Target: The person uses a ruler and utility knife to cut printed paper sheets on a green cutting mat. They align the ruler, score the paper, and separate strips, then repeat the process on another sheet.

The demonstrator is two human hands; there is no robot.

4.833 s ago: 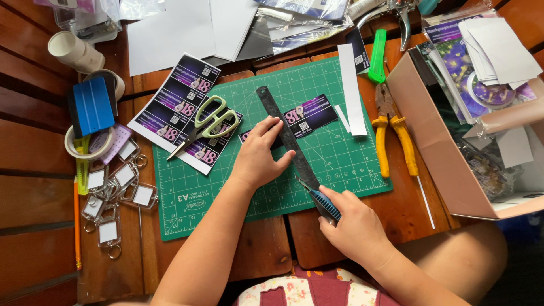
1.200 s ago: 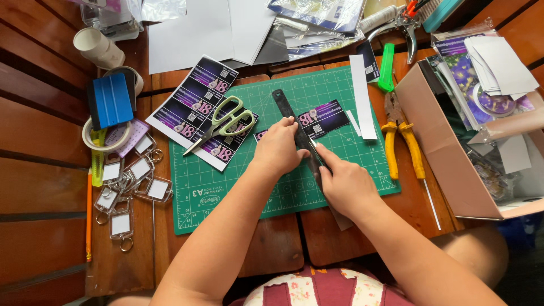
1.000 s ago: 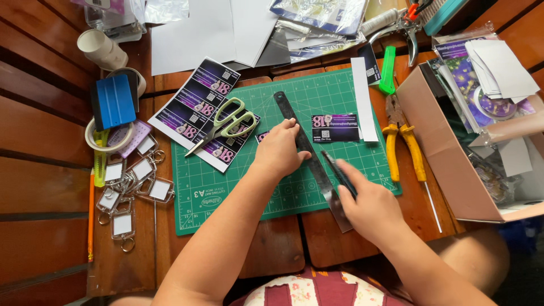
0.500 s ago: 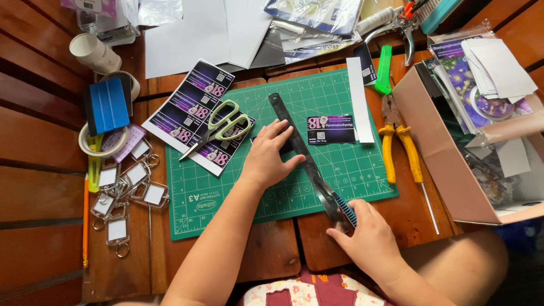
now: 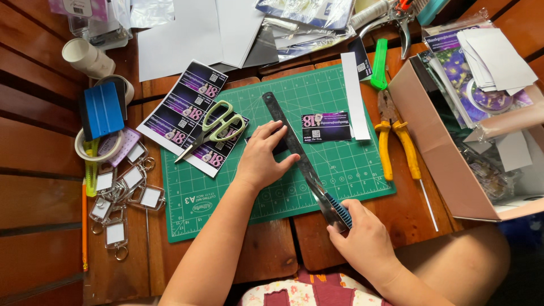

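Fingers of the left hand (image 5: 262,160) lie spread and flat on a dark metal ruler (image 5: 294,153), pinning it diagonally across the green cutting mat (image 5: 226,201). At the ruler's near end, off the mat's near edge, the right hand (image 5: 362,241) is closed around a blue-handled craft knife (image 5: 339,209). Just right of the ruler a cut purple card (image 5: 326,127) lies on the mat; green-handled scissors (image 5: 211,129) rest on printed card sheets (image 5: 180,107) to the left
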